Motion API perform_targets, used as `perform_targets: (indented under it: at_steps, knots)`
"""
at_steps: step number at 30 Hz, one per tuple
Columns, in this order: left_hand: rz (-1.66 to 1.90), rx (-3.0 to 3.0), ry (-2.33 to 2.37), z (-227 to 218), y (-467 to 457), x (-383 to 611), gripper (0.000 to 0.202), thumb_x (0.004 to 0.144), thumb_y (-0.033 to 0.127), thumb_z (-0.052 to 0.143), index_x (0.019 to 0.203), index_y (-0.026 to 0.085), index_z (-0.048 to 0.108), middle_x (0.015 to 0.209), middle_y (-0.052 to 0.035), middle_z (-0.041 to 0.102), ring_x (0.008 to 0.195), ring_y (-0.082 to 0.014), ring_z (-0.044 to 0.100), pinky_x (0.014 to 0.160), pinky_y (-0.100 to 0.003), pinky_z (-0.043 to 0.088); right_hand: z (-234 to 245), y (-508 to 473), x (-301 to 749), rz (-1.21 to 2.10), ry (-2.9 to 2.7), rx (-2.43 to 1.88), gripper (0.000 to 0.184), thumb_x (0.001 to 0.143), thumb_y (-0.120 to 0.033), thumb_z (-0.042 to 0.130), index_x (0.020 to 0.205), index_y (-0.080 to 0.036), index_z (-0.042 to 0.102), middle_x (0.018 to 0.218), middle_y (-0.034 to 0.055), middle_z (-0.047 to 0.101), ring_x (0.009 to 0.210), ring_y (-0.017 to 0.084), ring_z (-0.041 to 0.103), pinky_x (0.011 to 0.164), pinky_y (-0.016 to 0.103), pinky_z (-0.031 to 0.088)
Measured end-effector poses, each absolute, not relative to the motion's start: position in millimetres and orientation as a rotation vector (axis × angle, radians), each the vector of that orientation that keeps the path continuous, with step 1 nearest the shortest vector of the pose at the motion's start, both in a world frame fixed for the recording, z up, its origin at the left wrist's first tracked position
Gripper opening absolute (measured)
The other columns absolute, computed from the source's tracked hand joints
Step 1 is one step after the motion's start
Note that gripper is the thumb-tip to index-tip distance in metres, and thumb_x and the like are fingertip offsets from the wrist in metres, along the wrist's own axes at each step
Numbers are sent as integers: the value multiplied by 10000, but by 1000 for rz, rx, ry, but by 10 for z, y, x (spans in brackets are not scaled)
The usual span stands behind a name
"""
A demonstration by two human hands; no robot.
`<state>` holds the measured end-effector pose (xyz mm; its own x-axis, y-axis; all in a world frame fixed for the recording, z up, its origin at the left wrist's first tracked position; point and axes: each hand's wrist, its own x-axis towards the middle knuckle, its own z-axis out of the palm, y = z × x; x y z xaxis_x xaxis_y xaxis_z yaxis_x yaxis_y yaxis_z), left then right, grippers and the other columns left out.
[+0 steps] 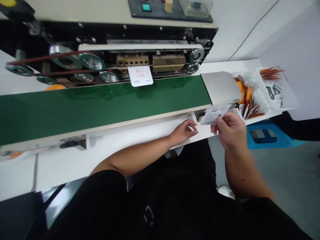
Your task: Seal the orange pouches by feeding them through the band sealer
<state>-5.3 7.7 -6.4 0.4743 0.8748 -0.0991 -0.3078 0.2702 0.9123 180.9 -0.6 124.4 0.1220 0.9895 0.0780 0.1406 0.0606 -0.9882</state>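
My right hand (231,130) pinches a small white printed packet (213,114) between thumb and fingers, near the right end of the green conveyor belt (112,103). The packet is tilted, with dark and reddish print on its face. Over the white table edge, my left hand (184,132) hangs just in front of the belt. Its fingers are loosely curled and apart, with nothing visible between them. Another white packet (140,77) with red print and rounded corners hangs from the band sealer (135,55), its top edge in the band and its lower part over the belt.
White trays (265,113) at the right hold several packets with orange-brown edges. A metal cover (221,87) caps the belt's right end. A blue plastic stool or crate (270,135) stands below the trays. Pulleys (92,61) and a control panel (160,8) line the machine.
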Motion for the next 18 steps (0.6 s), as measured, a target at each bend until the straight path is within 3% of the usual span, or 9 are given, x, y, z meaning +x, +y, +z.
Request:
perform_targets:
  at_steps: [5, 11, 18]
  knots:
    - [865, 1009, 715, -63, 79, -45, 472, 907, 501, 886, 1191, 193, 669, 1109, -39, 700, 818, -96, 592, 762, -254, 520, 1675, 689, 1918, 1065, -1237, -1308, 244, 851, -390, 916, 990, -267, 757, 660, -37, 666, 479, 111, 562, 431, 222, 454]
    - [848, 1014, 702, -76, 81, -22, 362, 947, 438, 827, 1151, 180, 676, 1102, -41, 682, 814, -99, 583, 728, -247, 499, 1685, 1473, 1889, 1216, -1118, -1494, 115, 903, -227, 844, 979, -251, 761, 822, -3, 757, 533, 95, 589, 479, 213, 550]
    - [838, 1031, 711, -51, 79, -30, 296, 971, 387, 813, 1147, 177, 699, 1110, -46, 697, 835, -109, 578, 778, -263, 507, 1795, 1696, 1619, 1258, -1093, -1478, 93, 961, -130, 813, 969, -181, 736, 767, -7, 712, 522, 51, 603, 507, 112, 570]
